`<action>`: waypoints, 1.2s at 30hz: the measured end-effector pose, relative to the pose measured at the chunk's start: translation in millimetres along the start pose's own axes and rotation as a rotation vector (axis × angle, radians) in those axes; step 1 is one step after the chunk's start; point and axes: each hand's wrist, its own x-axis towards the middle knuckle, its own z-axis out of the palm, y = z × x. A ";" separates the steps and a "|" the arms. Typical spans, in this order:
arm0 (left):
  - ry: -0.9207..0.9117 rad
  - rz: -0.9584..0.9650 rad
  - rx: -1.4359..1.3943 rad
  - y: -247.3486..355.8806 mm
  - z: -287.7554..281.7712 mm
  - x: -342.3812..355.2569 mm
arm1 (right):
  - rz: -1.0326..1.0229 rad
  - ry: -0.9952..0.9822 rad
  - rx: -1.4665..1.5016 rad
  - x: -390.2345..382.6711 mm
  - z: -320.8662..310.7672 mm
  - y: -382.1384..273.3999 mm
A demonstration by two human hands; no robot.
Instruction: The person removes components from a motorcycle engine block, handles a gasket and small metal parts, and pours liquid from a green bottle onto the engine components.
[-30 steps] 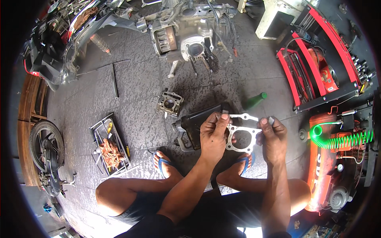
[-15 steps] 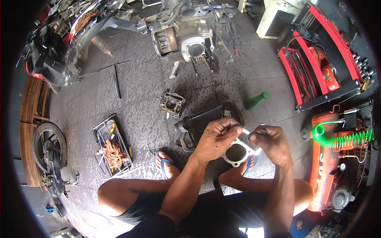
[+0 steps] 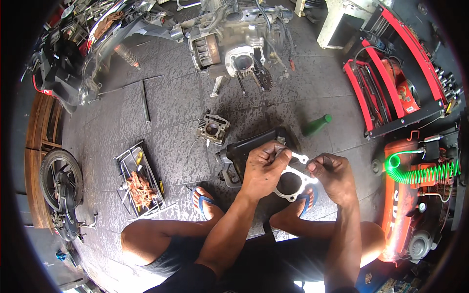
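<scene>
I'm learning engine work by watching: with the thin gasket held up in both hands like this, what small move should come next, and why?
Probably keep turning the gasket between the left hand and right hand to check both faces. It is pinched at two edges above the feet, apart from the engine block, which lies farther off across the floor.

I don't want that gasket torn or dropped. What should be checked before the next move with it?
1. Left hand pinches gasket: ok.
2. Right hand grips its other side: ok.
3. Gasket held clear of the floor: ok.
4. Gasket free of tears: cannot tell, partly hidden.
5. Engine bore open and facing up: ok.
6. Bottle lying clear of the hands: ok.
</scene>
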 end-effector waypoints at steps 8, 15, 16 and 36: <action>0.115 -0.014 -0.078 0.7 -5.5 3.7 | 0.092 0.034 0.114 -2.0 -0.4 0.7; 0.226 -0.037 -0.142 4.1 -6.8 6.8 | 0.051 0.128 0.109 -2.5 2.4 3.6; 0.209 -0.025 -0.120 2.5 -8.5 7.5 | 0.045 0.157 0.136 -2.3 4.3 3.9; 0.233 -0.041 -0.083 -8.3 -9.2 18.3 | 0.110 0.188 0.169 13.8 13.9 25.7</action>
